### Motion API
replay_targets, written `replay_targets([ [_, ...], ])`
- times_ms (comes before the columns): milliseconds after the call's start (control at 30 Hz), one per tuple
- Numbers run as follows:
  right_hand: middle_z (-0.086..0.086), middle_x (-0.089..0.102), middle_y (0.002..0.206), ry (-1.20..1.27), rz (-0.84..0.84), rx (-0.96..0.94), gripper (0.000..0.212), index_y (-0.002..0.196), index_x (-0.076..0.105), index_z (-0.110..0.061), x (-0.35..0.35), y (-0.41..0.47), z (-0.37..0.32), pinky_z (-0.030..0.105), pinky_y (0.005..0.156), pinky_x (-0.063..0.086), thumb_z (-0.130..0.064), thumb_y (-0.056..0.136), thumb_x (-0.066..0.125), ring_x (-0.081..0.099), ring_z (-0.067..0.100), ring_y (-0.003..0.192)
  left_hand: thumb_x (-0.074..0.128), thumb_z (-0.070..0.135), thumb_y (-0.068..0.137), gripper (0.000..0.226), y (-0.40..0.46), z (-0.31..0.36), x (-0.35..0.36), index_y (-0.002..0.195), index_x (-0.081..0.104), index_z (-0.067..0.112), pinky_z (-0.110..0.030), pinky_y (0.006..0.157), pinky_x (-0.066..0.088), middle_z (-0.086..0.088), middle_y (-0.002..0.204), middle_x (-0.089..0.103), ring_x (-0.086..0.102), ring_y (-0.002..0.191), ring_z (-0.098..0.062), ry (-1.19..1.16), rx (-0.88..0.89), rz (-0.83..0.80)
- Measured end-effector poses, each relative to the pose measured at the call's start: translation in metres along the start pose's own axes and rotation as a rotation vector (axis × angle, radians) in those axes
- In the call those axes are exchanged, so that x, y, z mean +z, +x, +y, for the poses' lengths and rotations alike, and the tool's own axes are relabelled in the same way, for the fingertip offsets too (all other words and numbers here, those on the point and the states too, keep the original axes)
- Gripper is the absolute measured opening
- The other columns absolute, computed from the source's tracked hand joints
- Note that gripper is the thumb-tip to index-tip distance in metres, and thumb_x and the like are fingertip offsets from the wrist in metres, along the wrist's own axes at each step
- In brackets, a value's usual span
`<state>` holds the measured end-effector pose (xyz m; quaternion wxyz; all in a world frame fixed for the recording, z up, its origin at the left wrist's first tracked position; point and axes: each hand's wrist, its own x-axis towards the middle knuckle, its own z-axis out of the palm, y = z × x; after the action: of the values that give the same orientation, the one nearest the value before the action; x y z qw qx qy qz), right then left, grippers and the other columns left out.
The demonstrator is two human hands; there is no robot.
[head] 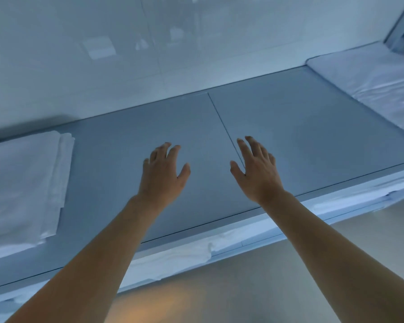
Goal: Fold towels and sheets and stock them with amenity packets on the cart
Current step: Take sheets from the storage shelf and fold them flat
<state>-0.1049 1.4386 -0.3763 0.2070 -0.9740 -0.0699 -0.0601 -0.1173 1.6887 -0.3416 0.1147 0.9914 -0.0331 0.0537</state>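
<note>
Both my arms reach out over a grey table top (289, 127). My left hand (163, 173) hovers palm down with relaxed fingers and holds nothing. My right hand (258, 170) is beside it, fingers spread, also holding nothing. A stack of folded white sheets (26, 183) lies on the table at the left, apart from my left hand. More white linen (369, 75) lies at the far right end of the table.
A white glossy wall (149, 54) runs behind the table. Folded white cloth (177, 252) shows on a shelf under the table's front edge. A beige floor (243, 287) lies below. A seam (222, 122) divides the table top between my hands.
</note>
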Motion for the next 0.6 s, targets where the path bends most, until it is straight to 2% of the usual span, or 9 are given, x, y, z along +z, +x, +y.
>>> replay_targets([
  [233, 0.006, 0.023, 0.167, -0.008, -0.001, 0.031, 0.066, 0.159, 0.025, -0.021, -0.055, 0.017, 0.088, 0.052, 0.12, 0.026, -0.05, 0.102, 0.038, 0.025, 0.03, 0.151, 0.045, 0.046, 0.102, 0.058, 0.023, 0.1, 0.012, 0.152, 0.041, 0.017, -0.051, 0.116, 0.032, -0.009, 0.159, 0.036, 0.031, 0.147, -0.029, -0.059, -0.002, -0.018],
  [600, 0.005, 0.022, 0.167, -0.007, -0.012, 0.077, 0.065, 0.16, 0.025, -0.021, -0.069, 0.056, 0.149, 0.051, 0.121, 0.025, -0.049, 0.103, 0.039, 0.023, 0.029, 0.152, 0.045, 0.046, 0.102, 0.057, 0.076, 0.154, 0.045, 0.152, 0.04, 0.018, -0.048, 0.117, 0.03, -0.008, 0.159, 0.035, 0.03, 0.147, -0.027, -0.112, 0.028, -0.055],
])
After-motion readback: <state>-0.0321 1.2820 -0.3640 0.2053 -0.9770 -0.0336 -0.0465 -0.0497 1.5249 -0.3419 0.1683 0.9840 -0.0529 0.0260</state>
